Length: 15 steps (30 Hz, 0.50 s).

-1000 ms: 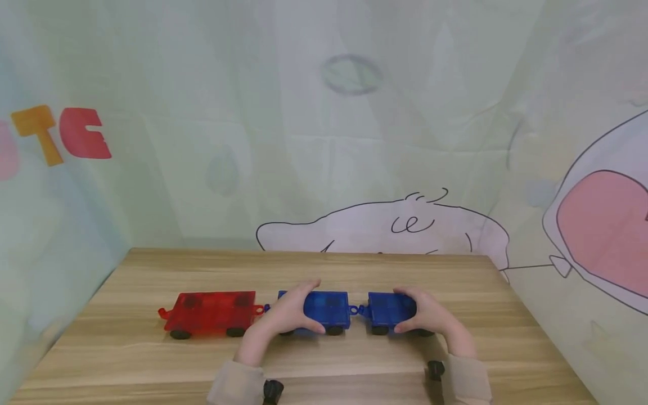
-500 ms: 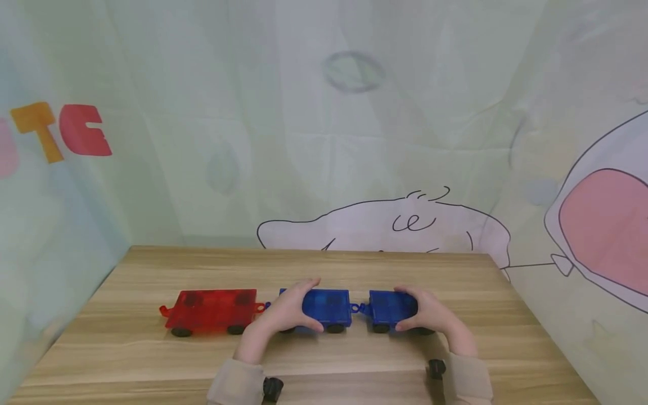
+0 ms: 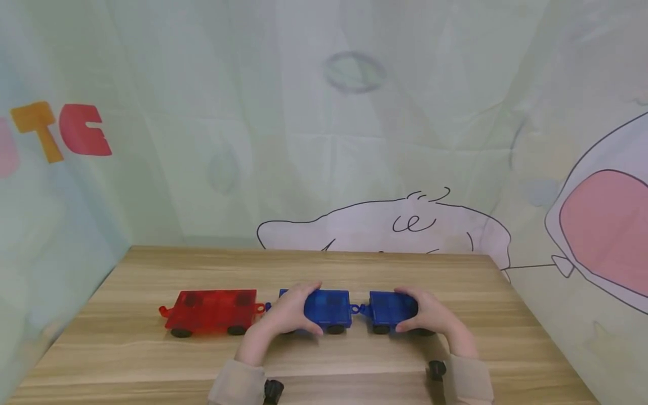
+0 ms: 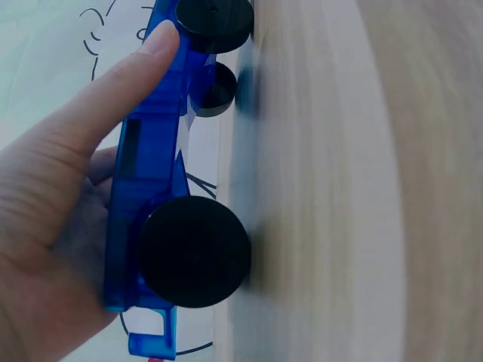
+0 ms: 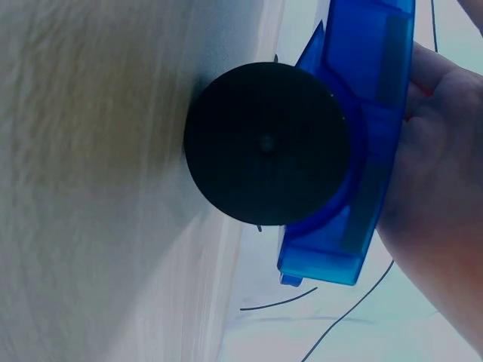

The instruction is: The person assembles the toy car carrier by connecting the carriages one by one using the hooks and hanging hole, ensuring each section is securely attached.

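Three flat translucent toy train cars with black wheels stand in a row: a red car point(image 3: 212, 310) at left, a middle blue car point(image 3: 328, 306) and a right-hand blue car point(image 3: 388, 306). My left hand point(image 3: 289, 315) spans the middle blue car from above, thumb on its near side point(image 4: 155, 151). With my right hand point(image 3: 430, 315) I grip the right end of the other blue car, thumb on the near side and fingers at the far side. A ring and a hook point(image 3: 360, 309) meet between the blue cars. Left of my left hand, the red car's ring point(image 3: 260, 307) meets a blue hook.
The cars stand on a wood-grain table point(image 3: 324, 360), with its back edge behind them. A pale printed curtain point(image 3: 324, 169) hangs around the back and sides. Black wrist cameras point(image 3: 273, 389) sit at both sleeves.
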Each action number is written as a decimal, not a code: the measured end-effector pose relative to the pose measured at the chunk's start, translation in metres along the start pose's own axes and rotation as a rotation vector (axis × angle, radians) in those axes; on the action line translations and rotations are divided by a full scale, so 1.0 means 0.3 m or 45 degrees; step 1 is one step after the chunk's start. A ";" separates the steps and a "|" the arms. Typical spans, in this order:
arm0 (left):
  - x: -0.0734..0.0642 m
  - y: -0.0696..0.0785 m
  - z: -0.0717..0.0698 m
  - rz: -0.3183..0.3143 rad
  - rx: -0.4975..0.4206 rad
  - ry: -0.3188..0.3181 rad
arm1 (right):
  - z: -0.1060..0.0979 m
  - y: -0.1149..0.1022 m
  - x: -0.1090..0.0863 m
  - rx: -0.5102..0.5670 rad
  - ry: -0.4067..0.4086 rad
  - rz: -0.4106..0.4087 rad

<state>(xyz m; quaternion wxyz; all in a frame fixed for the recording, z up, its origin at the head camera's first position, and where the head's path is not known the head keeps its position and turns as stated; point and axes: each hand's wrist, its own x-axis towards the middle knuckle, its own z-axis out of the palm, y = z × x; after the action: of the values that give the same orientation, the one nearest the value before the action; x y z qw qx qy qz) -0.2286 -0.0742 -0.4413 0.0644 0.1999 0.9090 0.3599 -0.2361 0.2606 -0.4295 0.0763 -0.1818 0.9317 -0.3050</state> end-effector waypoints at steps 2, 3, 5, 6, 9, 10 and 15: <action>0.001 0.002 0.001 -0.006 0.005 0.006 | 0.000 0.001 0.001 0.002 -0.002 0.009; 0.001 0.003 0.001 -0.008 0.005 0.010 | 0.000 0.002 0.001 0.003 -0.001 0.013; 0.003 0.004 0.003 -0.011 0.007 0.017 | 0.000 0.004 0.002 0.003 0.000 0.012; 0.003 0.004 0.004 -0.017 0.002 0.018 | 0.000 0.005 0.002 0.003 0.001 0.008; 0.005 0.004 0.005 -0.022 0.004 0.021 | 0.000 0.007 0.003 -0.002 0.005 -0.005; 0.005 0.004 0.005 -0.024 0.004 0.022 | 0.000 0.008 0.003 -0.002 0.004 -0.008; 0.007 0.001 0.007 -0.033 -0.003 0.027 | 0.002 0.011 0.004 -0.010 0.004 -0.004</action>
<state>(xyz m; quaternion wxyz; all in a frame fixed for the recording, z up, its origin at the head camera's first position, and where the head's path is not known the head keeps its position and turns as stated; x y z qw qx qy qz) -0.2300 -0.0718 -0.4427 0.0596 0.1842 0.9117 0.3624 -0.2380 0.2624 -0.4319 0.0738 -0.1830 0.9327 -0.3019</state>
